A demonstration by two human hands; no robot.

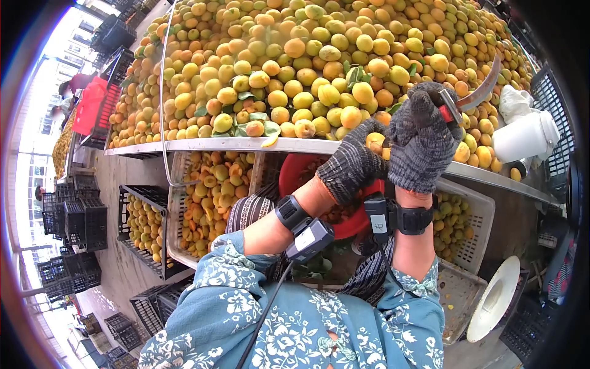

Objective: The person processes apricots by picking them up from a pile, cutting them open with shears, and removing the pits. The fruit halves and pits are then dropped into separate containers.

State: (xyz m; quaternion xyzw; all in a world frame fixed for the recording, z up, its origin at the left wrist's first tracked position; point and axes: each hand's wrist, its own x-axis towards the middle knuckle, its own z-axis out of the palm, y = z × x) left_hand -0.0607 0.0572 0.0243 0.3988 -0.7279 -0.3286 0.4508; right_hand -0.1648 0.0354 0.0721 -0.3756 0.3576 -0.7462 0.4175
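Note:
My right hand [424,144], in a dark grey knit glove, is closed round the red handle [450,106] of a curved knife [482,89]. The blade points up and to the right, away from the fruit between my hands. My left hand [351,165], gloved the same way, is closed on a yellow-orange apricot [375,142] right beside my right hand. Part of that apricot is covered by the gloved fingers. Both hands are over the near metal edge [246,145] of a table heaped with apricots [295,74]. Under my forearms is a red basin [292,175], its contents mostly hidden.
Crates of apricots stand below: a white one with halved fruit [212,209], a black one [144,224] and a pale one [455,224]. A white container [522,138] lies tilted at the right table edge. A straw-coloured hat [493,299] is at lower right.

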